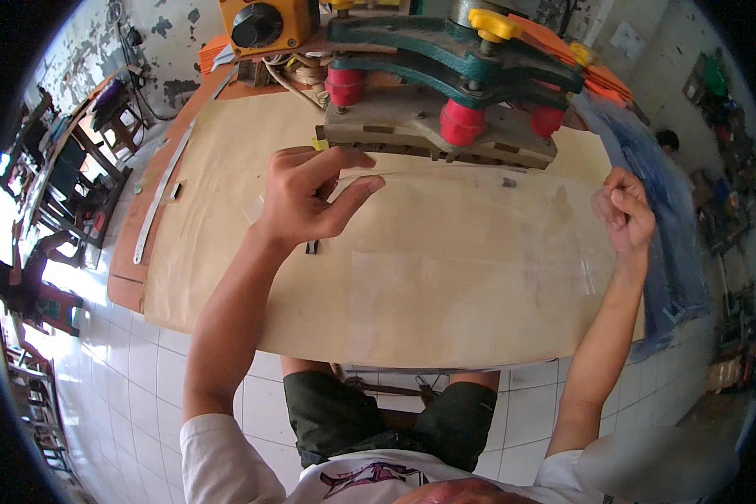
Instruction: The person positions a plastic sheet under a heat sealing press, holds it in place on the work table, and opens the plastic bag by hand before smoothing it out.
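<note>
A clear plastic sheet [470,244] lies over brown paper [202,252] on the table, its far edge just under the press. My left hand [315,193] hovers near the sheet's far left part. Its thumb and forefinger stand apart with a gap between them, the other fingers curled. At the sheet's right edge my right hand [627,212] is closed, with film showing faintly over its fingers. Beyond the hands stands a dark green press head [454,71] with red rubber mounts [462,123] and a metal bar beneath. A small dark piece [312,247] sits below my left wrist.
A yellow box with a black knob [257,27] stands at the far left of the press. A steel ruler [161,197] lies along the table's left edge. Bluish plastic film [664,227] hangs over the right side. Orange sheets [601,80] are stacked behind.
</note>
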{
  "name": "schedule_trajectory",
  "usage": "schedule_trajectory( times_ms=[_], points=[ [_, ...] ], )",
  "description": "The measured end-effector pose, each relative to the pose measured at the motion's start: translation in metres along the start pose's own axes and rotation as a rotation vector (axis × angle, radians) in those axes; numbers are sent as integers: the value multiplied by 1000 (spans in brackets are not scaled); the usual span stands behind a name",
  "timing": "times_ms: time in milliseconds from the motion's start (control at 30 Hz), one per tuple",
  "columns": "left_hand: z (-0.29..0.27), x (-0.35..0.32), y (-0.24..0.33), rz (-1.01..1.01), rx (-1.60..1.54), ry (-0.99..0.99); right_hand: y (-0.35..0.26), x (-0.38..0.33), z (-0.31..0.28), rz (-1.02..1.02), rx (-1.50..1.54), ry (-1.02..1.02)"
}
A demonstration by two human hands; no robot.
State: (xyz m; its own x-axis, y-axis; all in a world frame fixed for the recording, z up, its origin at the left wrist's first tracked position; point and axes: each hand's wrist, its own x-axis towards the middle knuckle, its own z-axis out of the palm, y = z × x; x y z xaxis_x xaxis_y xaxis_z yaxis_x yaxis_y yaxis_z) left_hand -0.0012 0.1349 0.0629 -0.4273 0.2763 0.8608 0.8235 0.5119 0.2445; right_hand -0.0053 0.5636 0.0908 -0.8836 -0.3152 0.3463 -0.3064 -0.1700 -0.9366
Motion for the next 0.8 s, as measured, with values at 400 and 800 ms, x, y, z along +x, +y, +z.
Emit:
schedule_trajectory(
  times_ms=[400,800],
  points=[
    [2,4,1,79,-97,-36,0,2,3,-2,6,-17],
    [-2,1,0,21,-38,-42,1,3,2,15,-5,-13]
  ],
)
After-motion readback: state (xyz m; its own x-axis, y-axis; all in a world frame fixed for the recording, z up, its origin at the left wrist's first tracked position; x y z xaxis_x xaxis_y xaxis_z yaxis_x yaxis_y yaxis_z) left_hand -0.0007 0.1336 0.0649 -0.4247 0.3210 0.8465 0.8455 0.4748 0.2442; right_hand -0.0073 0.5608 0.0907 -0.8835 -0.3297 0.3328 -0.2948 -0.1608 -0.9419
